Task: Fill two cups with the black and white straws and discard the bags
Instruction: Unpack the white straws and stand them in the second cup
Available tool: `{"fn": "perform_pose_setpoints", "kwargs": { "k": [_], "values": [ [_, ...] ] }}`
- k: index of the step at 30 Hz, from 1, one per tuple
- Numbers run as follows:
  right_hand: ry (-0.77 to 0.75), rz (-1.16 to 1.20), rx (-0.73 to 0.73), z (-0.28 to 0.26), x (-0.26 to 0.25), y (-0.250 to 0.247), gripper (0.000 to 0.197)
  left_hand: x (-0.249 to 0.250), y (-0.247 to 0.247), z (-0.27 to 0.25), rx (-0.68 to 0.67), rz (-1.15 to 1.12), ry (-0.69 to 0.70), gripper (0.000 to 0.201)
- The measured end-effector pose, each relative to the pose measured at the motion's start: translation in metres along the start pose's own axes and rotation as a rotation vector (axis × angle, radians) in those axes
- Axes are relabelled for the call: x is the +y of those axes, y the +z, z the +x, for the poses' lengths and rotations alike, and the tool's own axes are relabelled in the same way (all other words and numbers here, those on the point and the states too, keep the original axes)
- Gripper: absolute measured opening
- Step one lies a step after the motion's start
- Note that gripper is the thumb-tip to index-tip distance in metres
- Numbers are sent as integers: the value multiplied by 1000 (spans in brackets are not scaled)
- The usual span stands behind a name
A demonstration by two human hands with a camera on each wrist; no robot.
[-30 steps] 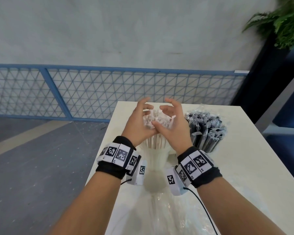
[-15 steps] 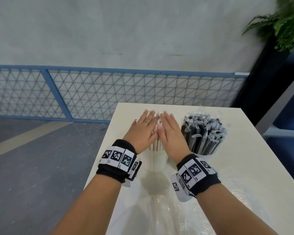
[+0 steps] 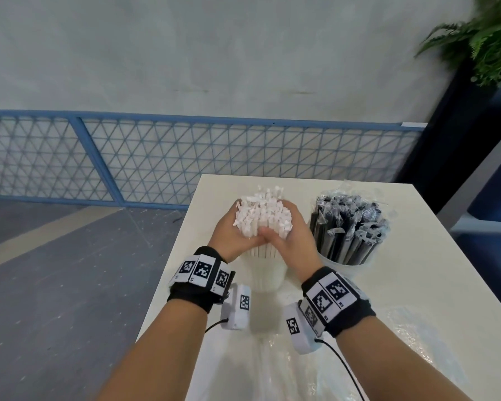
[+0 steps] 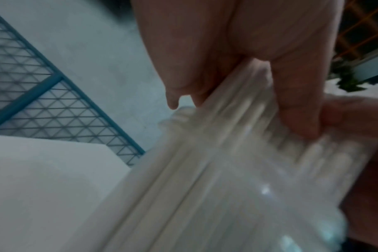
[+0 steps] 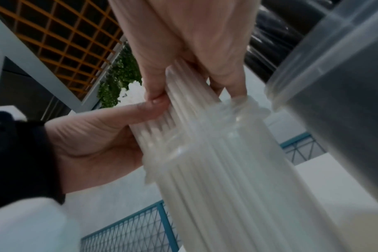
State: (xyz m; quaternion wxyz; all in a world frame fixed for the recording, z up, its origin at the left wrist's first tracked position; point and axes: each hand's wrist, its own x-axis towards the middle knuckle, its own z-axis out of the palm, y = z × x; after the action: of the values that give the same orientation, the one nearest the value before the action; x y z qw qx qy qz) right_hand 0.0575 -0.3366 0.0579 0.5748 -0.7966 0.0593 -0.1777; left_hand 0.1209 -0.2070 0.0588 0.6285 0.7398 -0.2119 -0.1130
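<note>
Since the flat-palmed press, both hands now wrap the white straws [image 3: 262, 217] at frame centre: left hand [image 3: 234, 233] and right hand [image 3: 294, 234] curl their fingers round the bundle, probably to gather it upright in its clear cup [image 3: 268, 272], beside the black straws [image 3: 349, 227].

left hand [image 3: 234, 233]: fingers curled, gripping | right hand [image 3: 294, 237]: same, thumbs touching

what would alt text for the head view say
Both hands, left and right, grip a bunch of white straws standing in a cup on a table. A second cup of black straws stands to its right, clear bags lie nearer, and a blue mesh fence stands behind.
</note>
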Motion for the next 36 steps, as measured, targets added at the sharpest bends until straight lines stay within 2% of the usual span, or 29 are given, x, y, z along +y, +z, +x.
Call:
{"fn": "perform_pose_setpoints", "kwargs": {
  "k": [4, 8, 10, 11, 13, 14, 16, 17, 18, 19, 21, 24, 27, 29, 31, 34, 36],
  "values": [
    [-150, 32, 47, 2, -15, -7, 56, 11, 1, 2, 21, -102, 89, 67],
    [-170, -128, 28, -8, -14, -9, 82, 9, 2, -1, -52, 61, 132, 85],
    [-216, -195, 51, -20, -11, -12, 82, 14, 2, -9, -66, 127, 157, 91],
    [-239, -201, 67, -28, -11, -15, 78, 18, 2, -14, -30, 164, 175, 93],
    [-283, -208, 93, -43, -9, -21, 63, 22, 5, -28, 130, 296, 234, 92],
    [-313, -221, 104, -50, -7, -25, 55, 24, 9, -38, 236, 371, 278, 86],
    [-377, -250, 128, -63, 0, -35, 36, 25, 24, -58, 453, 463, 418, 59],
    [-393, -269, 130, -70, 5, -41, 28, 26, 35, -69, 507, 477, 483, 44],
    [-389, -290, 118, -75, 11, -47, 21, 25, 47, -78, 491, 494, 526, 31],
    [-359, -320, 87, -81, 16, -53, 15, 23, 59, -85, 405, 520, 524, 21],
    [-233, -429, -31, -89, 31, -69, 13, 13, 83, -93, 111, 577, 377, 15],
    [32, -710, -279, -97, 58, -91, 32, -13, 119, -95, -244, 682, 151, 35],
    [207, -971, -474, -105, 82, -107, 54, -35, 149, -94, -478, 950, -96, 67],
    [278, -1045, -605, -109, 94, -114, 69, -47, 163, -94, -584, 1134, -215, 81],
    [298, -1102, -722, -114, 104, -116, 80, -56, 173, -94, -642, 1232, -296, 83],
    [288, -1164, -837, -122, 117, -119, 87, -61, 178, -97, -667, 1297, -317, 61],
    [242, -1184, -841, -129, 122, -122, 78, -62, 179, -101, -689, 1322, -298, 46]
  ]
}}
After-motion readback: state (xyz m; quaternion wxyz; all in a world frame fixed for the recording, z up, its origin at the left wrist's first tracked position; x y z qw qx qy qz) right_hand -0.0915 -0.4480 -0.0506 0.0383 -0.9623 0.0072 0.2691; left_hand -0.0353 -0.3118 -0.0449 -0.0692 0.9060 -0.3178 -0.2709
